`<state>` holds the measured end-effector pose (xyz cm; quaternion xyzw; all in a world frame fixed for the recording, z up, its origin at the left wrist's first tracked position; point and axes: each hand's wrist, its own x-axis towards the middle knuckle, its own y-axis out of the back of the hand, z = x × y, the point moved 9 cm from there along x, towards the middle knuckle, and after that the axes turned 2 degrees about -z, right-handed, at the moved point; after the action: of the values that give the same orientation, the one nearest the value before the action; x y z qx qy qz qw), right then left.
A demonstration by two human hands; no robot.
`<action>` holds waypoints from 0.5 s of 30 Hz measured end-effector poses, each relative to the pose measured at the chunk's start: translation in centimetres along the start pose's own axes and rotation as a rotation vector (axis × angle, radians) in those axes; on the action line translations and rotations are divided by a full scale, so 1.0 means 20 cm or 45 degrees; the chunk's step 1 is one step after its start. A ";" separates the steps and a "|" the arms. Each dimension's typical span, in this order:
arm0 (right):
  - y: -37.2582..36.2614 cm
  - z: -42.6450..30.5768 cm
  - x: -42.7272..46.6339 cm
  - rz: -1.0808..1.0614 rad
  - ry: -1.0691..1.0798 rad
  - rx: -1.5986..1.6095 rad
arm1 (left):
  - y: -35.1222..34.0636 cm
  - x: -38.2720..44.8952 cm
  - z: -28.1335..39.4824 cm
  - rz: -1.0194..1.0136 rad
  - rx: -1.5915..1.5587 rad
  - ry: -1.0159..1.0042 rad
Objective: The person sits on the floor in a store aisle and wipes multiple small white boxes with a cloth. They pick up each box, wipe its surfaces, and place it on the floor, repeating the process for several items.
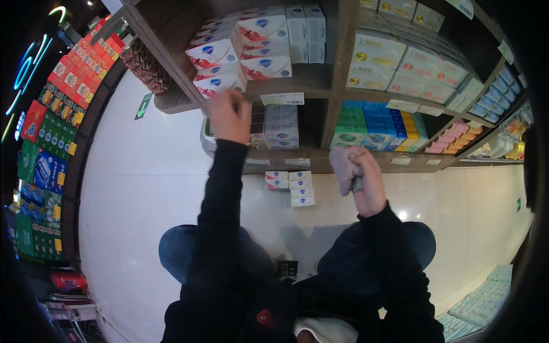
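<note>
My left hand (pixel 230 116) is raised at the front edge of the upper shelf, just below the stacked white and red boxes of Safeguard soap (pixel 220 80). Its fingers are bent and slightly blurred, and whether they touch a box is unclear. A crumpled grey-purple cloth (pixel 343 168) is gripped in my right hand (pixel 369 182), in front of the lower shelf's edge. On the floor between the two arms stand small stacks of soap boxes (pixel 302 193). More pale boxes (pixel 281 126) fill part of the lower compartment, beside my left hand.
Wooden shelving (pixel 334 81) spans the top, its right compartments holding white soap boxes (pixel 377 55) and green, blue and yellow boxes (pixel 379 128). A woven basket (pixel 146 66) stands by the left shelf end. Toothpaste-like cartons (pixel 51 165) line the far left. Pale green packs (pixel 480 302) lie lower right.
</note>
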<state>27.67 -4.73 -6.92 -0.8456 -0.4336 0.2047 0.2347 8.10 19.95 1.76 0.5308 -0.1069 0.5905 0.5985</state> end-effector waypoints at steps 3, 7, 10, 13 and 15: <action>-0.05 -0.14 0.00 -0.034 0.057 -0.042 | 0.23 0.24 0.24 0.096 0.245 -0.344; -0.10 -0.18 0.00 -0.047 0.042 -0.208 | 0.18 0.31 0.23 -0.248 0.571 -0.463; -0.12 -0.11 0.00 -0.074 -0.011 -0.214 | 0.17 0.29 0.17 -0.379 0.586 -0.467; -0.11 -0.01 0.00 -0.083 -0.067 -0.208 | 0.17 0.33 0.12 -0.427 0.699 -0.448; -0.10 0.03 0.00 -0.088 -0.048 -0.256 | 0.17 0.35 0.13 -0.451 0.754 -0.533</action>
<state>26.13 -3.52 -6.37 -0.8454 -0.4851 0.1680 0.1475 8.62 21.22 9.81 0.7992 0.0414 0.3625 0.4776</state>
